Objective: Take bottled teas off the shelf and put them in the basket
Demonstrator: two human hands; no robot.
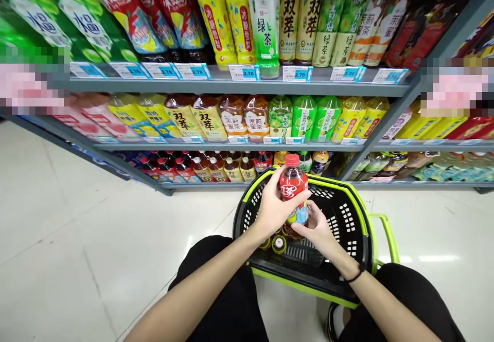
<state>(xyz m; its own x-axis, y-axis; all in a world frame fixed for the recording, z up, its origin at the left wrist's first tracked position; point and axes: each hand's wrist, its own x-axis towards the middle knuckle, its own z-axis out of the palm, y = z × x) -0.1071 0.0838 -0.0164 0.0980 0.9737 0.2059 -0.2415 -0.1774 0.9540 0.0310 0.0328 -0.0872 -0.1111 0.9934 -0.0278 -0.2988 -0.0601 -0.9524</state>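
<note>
Both hands hold one bottle of iced tea [293,185], with a red cap and a red and blue label, upright above a black shopping basket [343,193] with a lime-green rim. My left hand [272,205] is closed round its upper part, thumb across the label. Lower down, my right hand [318,229] grips the bottle from the right, a dark band on the wrist. Inside the basket, below the hands, sits a round bottle cap [279,244] with a pale top and yellow edge; what lies under it is partly hidden.
Ahead stands a grey shelf unit [231,86] with rows of bottled drinks and price tags. A green tea bottle [264,33] stands at the front of the upper shelf. The basket's green handle [389,239] sticks out right. My knees flank the basket on a pale tiled floor [77,239].
</note>
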